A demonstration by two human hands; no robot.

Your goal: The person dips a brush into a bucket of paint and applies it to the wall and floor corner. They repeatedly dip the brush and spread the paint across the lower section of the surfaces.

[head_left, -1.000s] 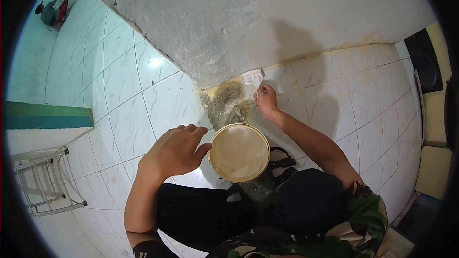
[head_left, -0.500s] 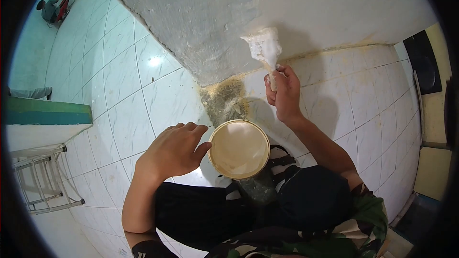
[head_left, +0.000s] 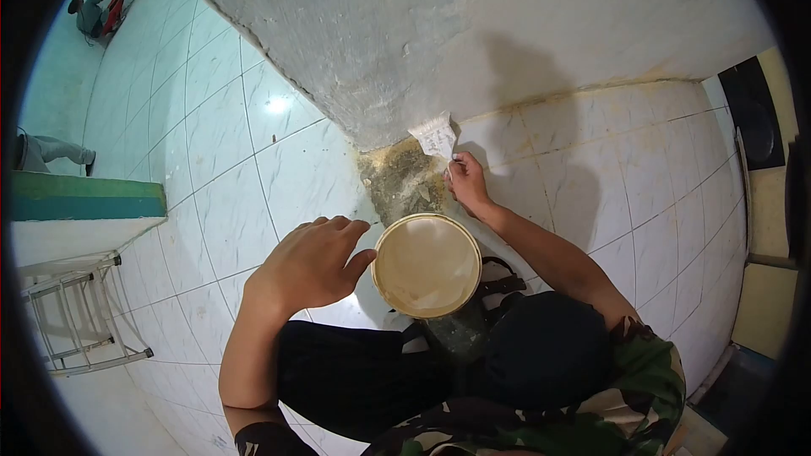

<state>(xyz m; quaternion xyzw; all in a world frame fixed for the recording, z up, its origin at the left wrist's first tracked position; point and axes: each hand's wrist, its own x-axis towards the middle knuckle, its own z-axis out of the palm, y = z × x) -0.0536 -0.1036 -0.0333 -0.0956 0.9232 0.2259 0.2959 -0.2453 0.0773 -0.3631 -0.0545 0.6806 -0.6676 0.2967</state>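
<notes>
With your right hand point(head_left: 470, 182) clenched on the scraper point(head_left: 433, 135) at the foot of the wall point(head_left: 549, 25), press its blade flat and draw evenly, while your left hand point(head_left: 311, 266) curls against the rim of the putty tub point(head_left: 427, 219), though whether it grips is unclear.

Your putty knife point(head_left: 432, 136) has a broad, flat blade coated in white paste. It points up and away, its edge at the foot of the wall where the wall meets the stained floor patch, and your right hand point(head_left: 466, 183) is closed around its handle. Your round tub point(head_left: 427, 264) stands upright and uncovered, filled with smooth cream-coloured paste. The thumb of your left hand point(head_left: 311, 263) touches its rim.
</notes>
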